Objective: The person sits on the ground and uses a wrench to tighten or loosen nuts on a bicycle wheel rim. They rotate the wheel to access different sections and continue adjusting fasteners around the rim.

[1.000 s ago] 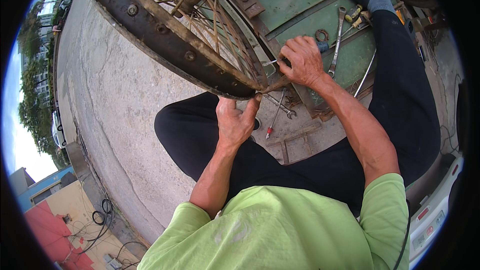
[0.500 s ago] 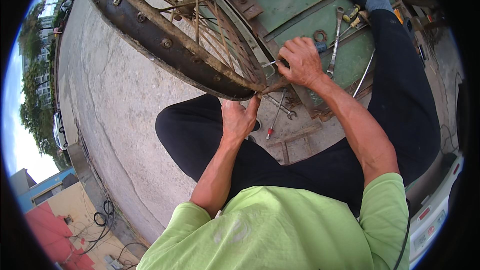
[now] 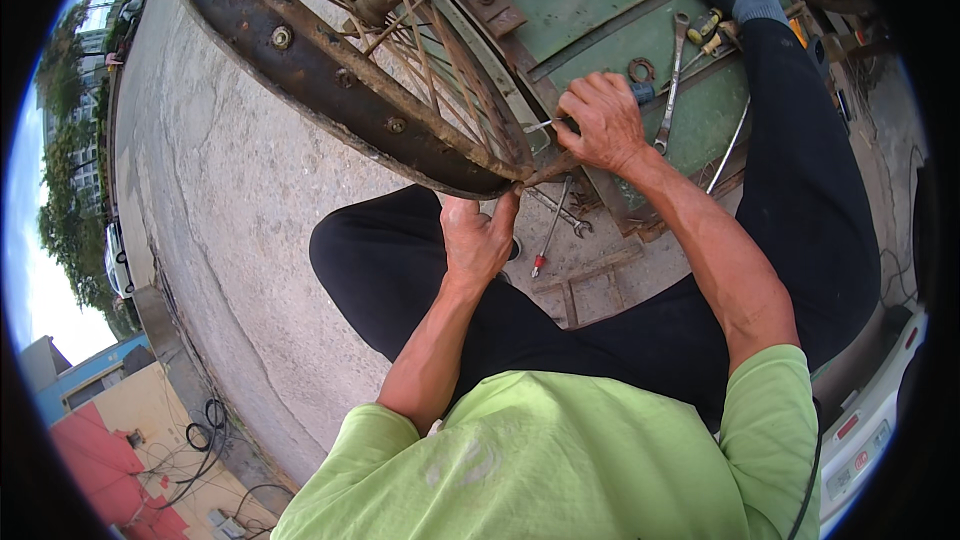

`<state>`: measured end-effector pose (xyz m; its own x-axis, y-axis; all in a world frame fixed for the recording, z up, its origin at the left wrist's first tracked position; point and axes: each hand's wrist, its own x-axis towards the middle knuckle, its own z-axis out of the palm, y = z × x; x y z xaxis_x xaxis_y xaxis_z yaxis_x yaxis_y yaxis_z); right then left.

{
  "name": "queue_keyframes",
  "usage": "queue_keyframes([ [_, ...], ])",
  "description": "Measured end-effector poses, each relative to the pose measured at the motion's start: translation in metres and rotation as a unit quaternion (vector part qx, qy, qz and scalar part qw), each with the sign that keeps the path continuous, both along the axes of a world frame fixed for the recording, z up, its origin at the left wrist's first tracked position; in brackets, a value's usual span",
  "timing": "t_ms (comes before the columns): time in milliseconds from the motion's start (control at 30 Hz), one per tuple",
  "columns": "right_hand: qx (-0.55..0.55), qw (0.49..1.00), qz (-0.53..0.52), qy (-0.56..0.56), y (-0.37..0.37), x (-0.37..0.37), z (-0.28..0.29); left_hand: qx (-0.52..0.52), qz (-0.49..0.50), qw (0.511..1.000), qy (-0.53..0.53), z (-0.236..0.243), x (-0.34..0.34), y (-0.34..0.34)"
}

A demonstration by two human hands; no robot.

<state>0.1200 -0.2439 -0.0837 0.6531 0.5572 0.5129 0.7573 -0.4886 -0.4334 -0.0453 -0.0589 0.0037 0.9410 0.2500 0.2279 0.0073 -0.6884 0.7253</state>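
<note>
A rusty spoked wheel rim, without a tyre, slants across the upper left. At its lower end my left hand holds the rim, thumb up against the edge and fingers partly hidden beneath it. My right hand is closed around a tool with a thin metal shaft that points left towards the spokes. Its handle is mostly hidden in my fist, so its exact kind is unclear. A rusty brown bar lies just below this hand, touching the rim's end.
On the green metal panel lie a long wrench, screwdrivers and a rusty ring. Below the rim, a red-tipped tool and an open-ended wrench lie near a rusty metal frame. My legs flank the work.
The wheel has turned: the spoke nipples along the rim sit at different places, though which way it turned is unclear. Both hands have stayed almost still.
</note>
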Motion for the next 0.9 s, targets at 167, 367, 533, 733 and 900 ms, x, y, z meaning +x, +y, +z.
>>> queue_keyframes([
  [167, 0.000, 1.000, -0.003, -0.003, 0.000, 0.000, 0.000, -0.040, -0.008, 0.999, 0.009, -0.014, 0.003, 0.000],
  [367, 0.003, 1.000, -0.005, -0.011, 0.001, 0.000, -0.001, -0.006, -0.011, 1.000, -0.011, -0.017, 0.003, 0.001],
  [533, 0.000, 1.000, 0.000, -0.001, -0.001, -0.001, 0.000, -0.018, -0.007, 1.000, -0.001, -0.027, 0.006, 0.000],
  [733, 0.005, 1.000, 0.000, -0.008, 0.000, -0.001, 0.000, 0.006, -0.002, 1.000, -0.008, -0.043, 0.004, 0.003],
  [900, 0.011, 1.000, 0.001, -0.012, 0.000, -0.001, 0.000, -0.023, 0.012, 1.000, 0.009, -0.048, 0.012, -0.001],
])
